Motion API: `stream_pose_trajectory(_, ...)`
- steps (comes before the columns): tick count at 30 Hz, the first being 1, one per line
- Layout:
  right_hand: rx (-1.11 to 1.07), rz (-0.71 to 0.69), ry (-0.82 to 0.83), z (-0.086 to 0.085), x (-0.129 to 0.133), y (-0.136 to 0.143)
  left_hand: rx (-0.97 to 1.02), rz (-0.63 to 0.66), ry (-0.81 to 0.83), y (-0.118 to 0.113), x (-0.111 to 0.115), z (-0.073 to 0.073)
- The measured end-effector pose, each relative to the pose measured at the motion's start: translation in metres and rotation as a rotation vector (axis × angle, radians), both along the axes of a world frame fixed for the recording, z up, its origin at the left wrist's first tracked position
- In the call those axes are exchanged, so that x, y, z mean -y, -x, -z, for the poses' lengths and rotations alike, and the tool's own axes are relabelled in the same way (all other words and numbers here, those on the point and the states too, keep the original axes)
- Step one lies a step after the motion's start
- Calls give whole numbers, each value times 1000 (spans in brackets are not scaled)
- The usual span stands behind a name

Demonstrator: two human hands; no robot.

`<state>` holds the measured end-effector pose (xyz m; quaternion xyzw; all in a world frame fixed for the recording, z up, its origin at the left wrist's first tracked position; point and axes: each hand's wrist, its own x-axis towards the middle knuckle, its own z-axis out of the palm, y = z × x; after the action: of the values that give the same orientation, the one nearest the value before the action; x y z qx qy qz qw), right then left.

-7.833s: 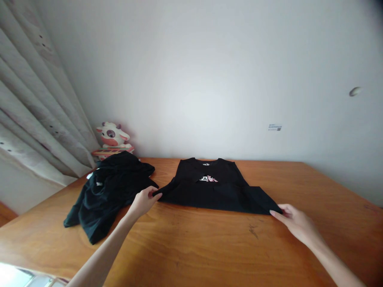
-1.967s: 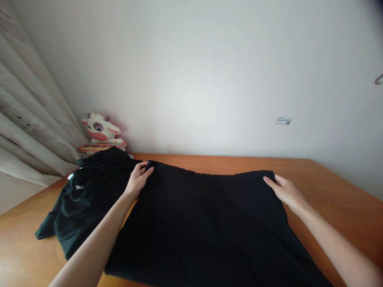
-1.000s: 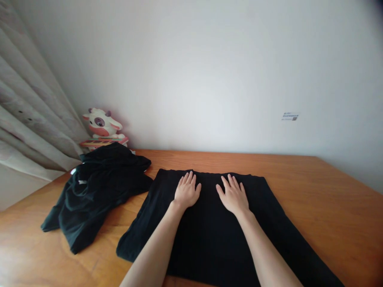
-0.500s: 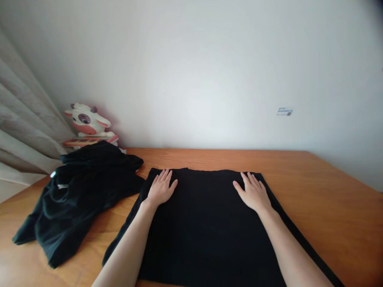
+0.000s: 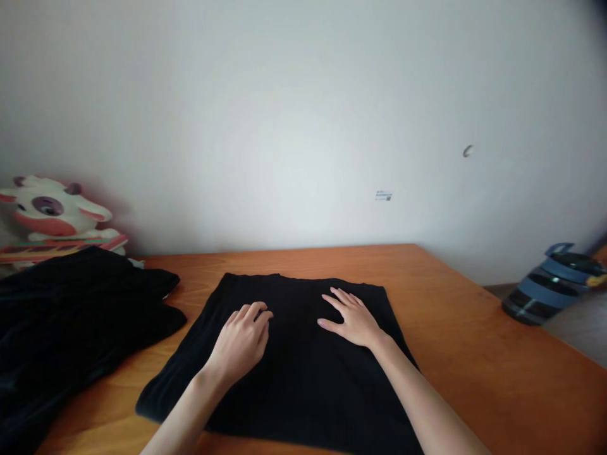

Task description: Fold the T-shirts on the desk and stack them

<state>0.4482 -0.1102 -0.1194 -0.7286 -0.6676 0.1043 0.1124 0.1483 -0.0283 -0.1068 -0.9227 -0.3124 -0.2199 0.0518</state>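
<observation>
**Black cloth [image 5: 294,379] flat beneath left hand [image 5: 244,335] and right hand [image 5: 353,319]**

The cloth lies spread on the middle of the table [image 5: 459,347], its far edge slightly wavy and short of the wall [image 5: 265,139]. The right hand is over the cloth's right half, palm down, fingers spread wide. The left hand is over the left half, fingers bent and close together; whether they grip any fabric cannot be told.

To the left, just beside the cloth but apart from it, sits a dark, crumpled pile [image 5: 80,316]. Behind the pile, by the wall, a toy cow [image 5: 52,208] sits at a small keyboard [image 5: 28,251], partly covered from view. On the wall are a small label [image 5: 384,196] and, farther right, a ring [image 5: 468,151]. At the table's right edge, well apart from the cloth, appears a blue-banded bottle [image 5: 545,287], slanted in view; what it stands on is unclear.
</observation>
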Motion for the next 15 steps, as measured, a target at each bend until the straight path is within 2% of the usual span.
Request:
stream_pose_trajectory(3,63,215,18,7,12,-13,31,152,37,-2,7,3)
stream_pose_trajectory(5,112,376,40,12,22,-23,47,203,76,-3,6,9)
stream_pose_trajectory(9,157,703,97,17,49,-53,93,212,155,0,-7,24)
stream_pose_trajectory(12,171,917,146,12,72,-81,167,195,174,3,-17,31)
stream_pose_trajectory(14,231,1017,164,6,86,-95,192,186,175,4,-20,33)
stream_pose_trajectory(15,289,1009,144,3,92,-98,193,183,173,4,-21,34)
